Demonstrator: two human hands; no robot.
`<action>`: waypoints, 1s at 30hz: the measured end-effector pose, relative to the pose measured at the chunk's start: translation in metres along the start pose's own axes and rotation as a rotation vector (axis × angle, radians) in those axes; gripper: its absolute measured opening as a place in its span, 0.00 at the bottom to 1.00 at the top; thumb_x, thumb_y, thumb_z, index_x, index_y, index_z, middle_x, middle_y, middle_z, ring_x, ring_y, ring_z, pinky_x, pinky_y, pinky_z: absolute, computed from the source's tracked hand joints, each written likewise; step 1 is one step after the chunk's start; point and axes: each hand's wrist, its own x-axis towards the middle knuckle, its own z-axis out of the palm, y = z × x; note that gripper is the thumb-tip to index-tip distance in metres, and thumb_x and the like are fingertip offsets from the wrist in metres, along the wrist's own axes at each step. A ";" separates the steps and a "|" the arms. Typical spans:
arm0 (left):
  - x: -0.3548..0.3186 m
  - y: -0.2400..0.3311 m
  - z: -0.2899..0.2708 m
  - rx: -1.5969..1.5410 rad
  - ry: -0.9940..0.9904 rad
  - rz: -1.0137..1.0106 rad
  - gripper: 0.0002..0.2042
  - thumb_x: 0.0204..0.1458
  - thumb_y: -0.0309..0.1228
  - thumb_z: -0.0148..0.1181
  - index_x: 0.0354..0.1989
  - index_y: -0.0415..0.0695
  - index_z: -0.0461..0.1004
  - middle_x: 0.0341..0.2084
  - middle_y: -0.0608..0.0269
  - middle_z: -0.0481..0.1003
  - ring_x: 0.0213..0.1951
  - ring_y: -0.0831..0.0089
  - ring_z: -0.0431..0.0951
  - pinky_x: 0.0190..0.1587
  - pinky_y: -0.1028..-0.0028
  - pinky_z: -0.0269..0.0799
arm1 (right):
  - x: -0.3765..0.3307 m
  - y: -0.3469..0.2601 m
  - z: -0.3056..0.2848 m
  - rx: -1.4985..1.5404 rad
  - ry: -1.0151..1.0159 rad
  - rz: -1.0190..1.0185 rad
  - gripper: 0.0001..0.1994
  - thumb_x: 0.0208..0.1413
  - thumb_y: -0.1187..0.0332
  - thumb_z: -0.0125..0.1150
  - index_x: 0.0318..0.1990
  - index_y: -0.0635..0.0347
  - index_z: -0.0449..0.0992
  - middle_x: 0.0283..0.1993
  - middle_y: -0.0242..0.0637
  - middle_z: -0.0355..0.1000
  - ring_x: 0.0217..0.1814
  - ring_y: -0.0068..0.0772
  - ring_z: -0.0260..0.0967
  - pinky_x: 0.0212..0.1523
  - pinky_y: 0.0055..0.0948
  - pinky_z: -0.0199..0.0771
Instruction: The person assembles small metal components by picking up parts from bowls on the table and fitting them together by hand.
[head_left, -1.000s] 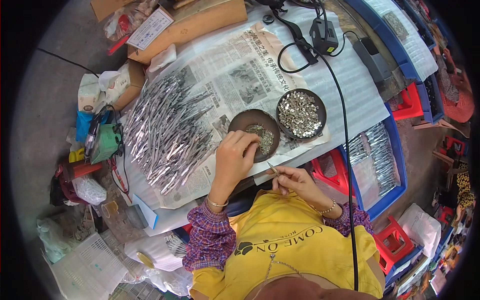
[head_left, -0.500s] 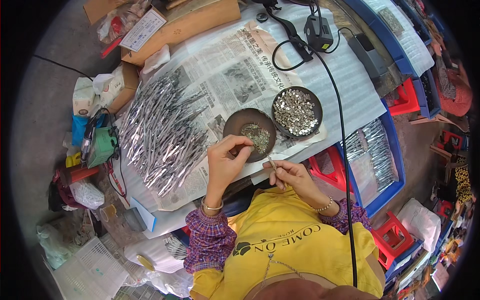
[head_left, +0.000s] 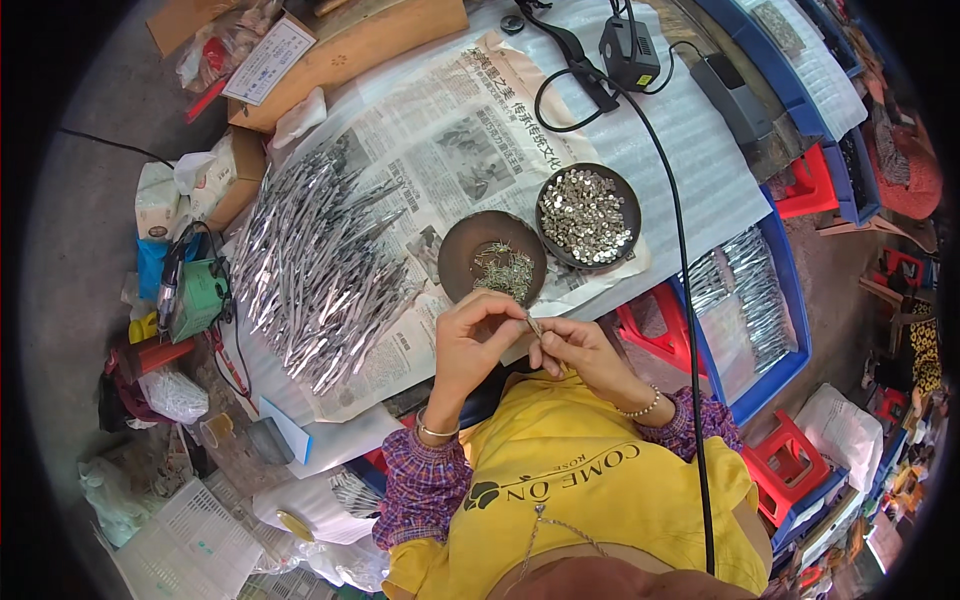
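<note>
Just in front of my body, my right hand (head_left: pixel 585 352) is closed on a slim silvery metal piece (head_left: pixel 535 326) that points up and left. My left hand (head_left: pixel 478 335) pinches at the tip of that piece; anything tiny between its fingertips is too small to make out. Beyond my left fingers sits a brown round dish (head_left: pixel 458 248) with a heap of small thin metal pins (head_left: pixel 508 272). To its right, a second dark dish is full of small shiny metal pieces (head_left: pixel 585 215). A large pile of long silvery metal strips (head_left: pixel 320 275) covers the newspaper at left.
Newspaper (head_left: pixel 475 90) lies over a white-sheeted table (head_left: pixel 690 180). A black cable (head_left: pixel 682 300) runs down past my right arm. At right stand a blue tray (head_left: pixel 795 350) of metal strips and red stools (head_left: pixel 660 325). A green device (head_left: pixel 198 300) stands at left.
My left hand has moved from the dish of pins down and right to the metal piece in my right hand. The two hands now meet. The view has shifted slightly.
</note>
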 end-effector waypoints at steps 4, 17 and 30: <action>0.000 0.001 0.000 0.050 -0.003 0.009 0.05 0.42 0.16 0.59 0.28 0.38 0.75 0.28 0.65 0.73 0.30 0.81 0.72 0.31 0.83 0.66 | 0.000 0.000 0.000 0.013 -0.004 0.011 0.17 0.62 0.66 0.45 0.54 0.66 0.66 0.30 0.32 0.70 0.25 0.13 0.60 0.26 0.14 0.61; 0.000 -0.004 0.001 0.076 0.001 0.042 0.04 0.42 0.16 0.58 0.27 0.37 0.74 0.27 0.64 0.73 0.29 0.81 0.72 0.31 0.83 0.66 | -0.001 -0.001 0.001 0.084 -0.035 0.038 0.16 0.62 0.66 0.45 0.53 0.66 0.67 0.30 0.33 0.70 0.23 0.13 0.60 0.25 0.13 0.60; -0.002 0.006 0.005 -0.077 0.049 -0.153 0.08 0.43 0.18 0.61 0.33 0.40 0.72 0.26 0.71 0.72 0.28 0.86 0.70 0.29 0.85 0.64 | -0.003 -0.007 -0.002 -0.087 -0.021 -0.051 0.15 0.60 0.71 0.48 0.54 0.61 0.68 0.28 0.28 0.69 0.23 0.11 0.56 0.23 0.13 0.57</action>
